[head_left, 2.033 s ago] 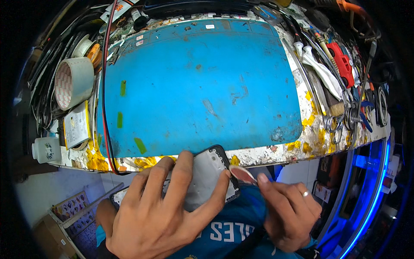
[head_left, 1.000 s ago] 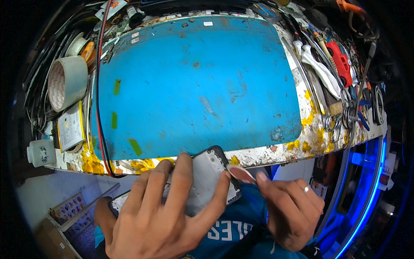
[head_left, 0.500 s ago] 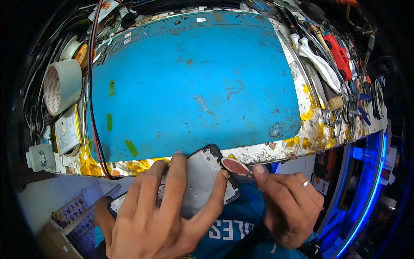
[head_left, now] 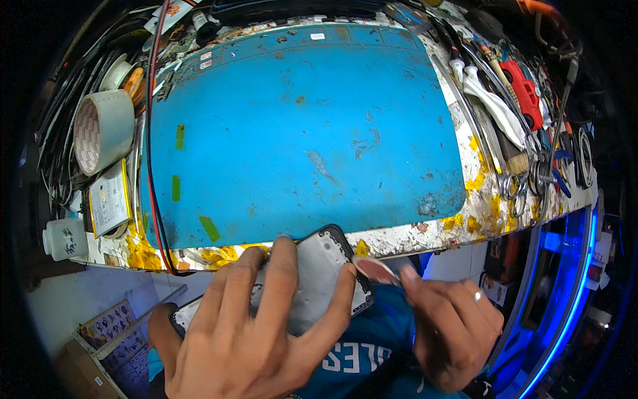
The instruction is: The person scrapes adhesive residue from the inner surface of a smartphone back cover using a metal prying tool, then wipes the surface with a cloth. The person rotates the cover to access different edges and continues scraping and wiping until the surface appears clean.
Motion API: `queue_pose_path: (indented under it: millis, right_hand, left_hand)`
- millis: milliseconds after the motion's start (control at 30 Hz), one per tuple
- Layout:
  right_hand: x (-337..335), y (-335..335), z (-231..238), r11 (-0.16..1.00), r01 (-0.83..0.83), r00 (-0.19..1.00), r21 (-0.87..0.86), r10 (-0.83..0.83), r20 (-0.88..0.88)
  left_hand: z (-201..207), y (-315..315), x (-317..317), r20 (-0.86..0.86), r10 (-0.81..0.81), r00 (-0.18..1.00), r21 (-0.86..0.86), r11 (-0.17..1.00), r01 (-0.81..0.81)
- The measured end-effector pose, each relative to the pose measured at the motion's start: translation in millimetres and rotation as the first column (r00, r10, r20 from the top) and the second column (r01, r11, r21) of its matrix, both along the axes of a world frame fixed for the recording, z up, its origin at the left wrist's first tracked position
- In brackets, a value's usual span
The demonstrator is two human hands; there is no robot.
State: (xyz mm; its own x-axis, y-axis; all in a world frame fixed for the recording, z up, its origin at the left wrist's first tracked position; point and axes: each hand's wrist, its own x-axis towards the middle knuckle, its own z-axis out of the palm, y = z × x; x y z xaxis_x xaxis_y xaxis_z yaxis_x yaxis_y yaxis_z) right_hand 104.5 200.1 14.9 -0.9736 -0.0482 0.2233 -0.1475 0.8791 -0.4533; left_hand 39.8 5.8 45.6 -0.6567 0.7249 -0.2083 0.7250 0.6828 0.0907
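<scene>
My left hand [head_left: 252, 339] is spread over a black-edged phone frame [head_left: 311, 282] with a grey inner plate, gripping it tilted at the bench's front edge. The thumb lies along the frame's right part, and the other fingers reach over the plate, hiding much of its left half. Between the thumb and curled fingers of my right hand [head_left: 455, 322], a ring on one of them, is a small leaf-shaped tool [head_left: 377, 270] with a pale rim and a reddish face. Its tip is at the frame's right edge; whether it touches cannot be made out.
Behind the phone frame lies a stained blue work mat [head_left: 266, 146]. To its left stand a wide tape roll [head_left: 109, 130], cables and a small white bottle [head_left: 64, 239]. Scissors [head_left: 512, 189], a brush [head_left: 516, 161] and a red toy car [head_left: 523, 93] crowd the right side.
My right hand and the leaf-shaped tool have shifted slightly right and down, and the tool is blurred. The view has moved a little; my left hand keeps its grip on the frame.
</scene>
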Motion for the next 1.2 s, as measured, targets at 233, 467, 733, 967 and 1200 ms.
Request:
queue_pose_path:
  millis: [233,467,733,967,1200]
  right_hand:
    - [2,2,-3,0.998,-0.025,0.999,-0.057,0.024,-0.028]
    - [14,11,-6,0.996,-0.079,0.996,0.051,0.078,0.031]
    - [21,17,-5,0.990,-0.107,0.992,0.088,0.101,0.069]
    - [22,19,-5,0.982,-0.126,0.987,0.142,0.110,0.114]
    - [19,20,3,0.970,-0.147,0.984,0.196,0.123,0.129]
  left_hand:
    - [0,1,0,-0.003,0.010,1.000,0.000,1.000,-0.010]
    - [1,2,2,0.023,0.035,0.999,0.002,0.999,-0.035]
    - [2,3,4,0.042,0.060,0.997,-0.006,0.998,-0.060]
    - [2,4,5,0.063,0.087,0.994,-0.019,0.996,-0.086]
    - [1,4,5,0.058,0.090,0.994,0.000,0.996,-0.091]
